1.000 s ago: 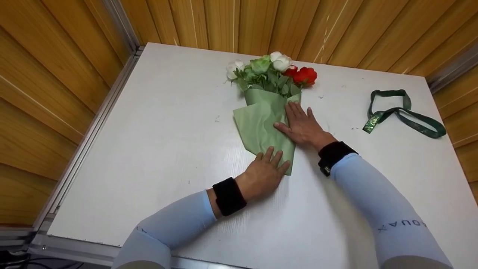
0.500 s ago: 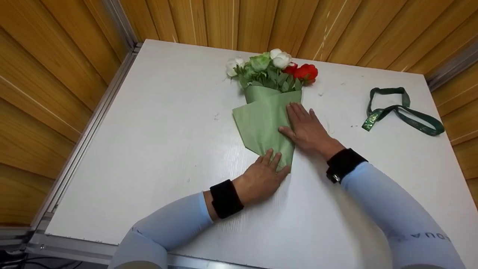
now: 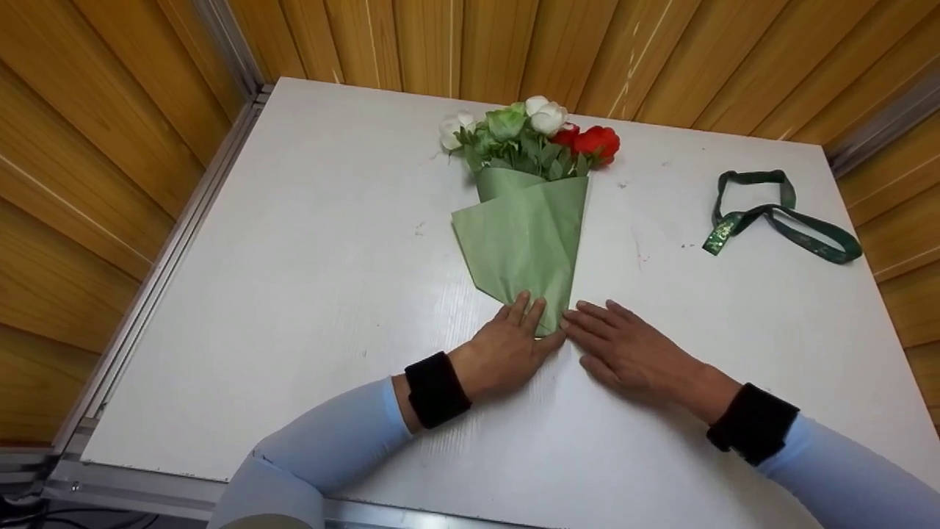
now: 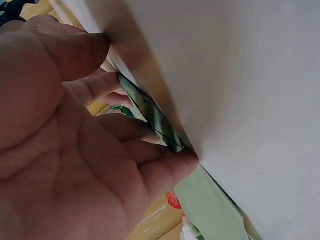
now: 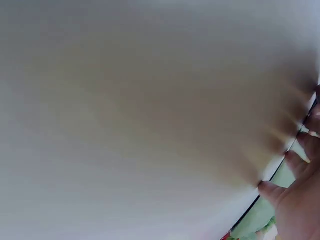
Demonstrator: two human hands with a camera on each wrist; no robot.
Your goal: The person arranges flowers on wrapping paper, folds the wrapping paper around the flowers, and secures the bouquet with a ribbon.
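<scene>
A bouquet lies on the white table, wrapped in light green paper (image 3: 521, 235). Out of its top show white, green and red flowers (image 3: 507, 125) with leaves. My left hand (image 3: 507, 356) rests on the narrow lower end of the wrap, fingers spread over the paper and thumb beside its bottom edge. In the left wrist view the folded end of the green paper (image 4: 207, 205) passes by the fingertips. My right hand (image 3: 635, 349) lies flat at the wrap's lower right corner, its fingers extended and fingertips right at the paper's edge.
A dark green ribbon (image 3: 815, 235) with a shiny printed end lies loosely looped on the right of the table (image 3: 294, 257). Wooden plank walls (image 3: 499, 44) and a metal frame (image 3: 235, 51) border the table at the back and sides.
My right hand has slid from the wrap's right side down toward its lower end, beside the left hand. The paper's right flap now lies smoother. The left hand stays nearly in place.
</scene>
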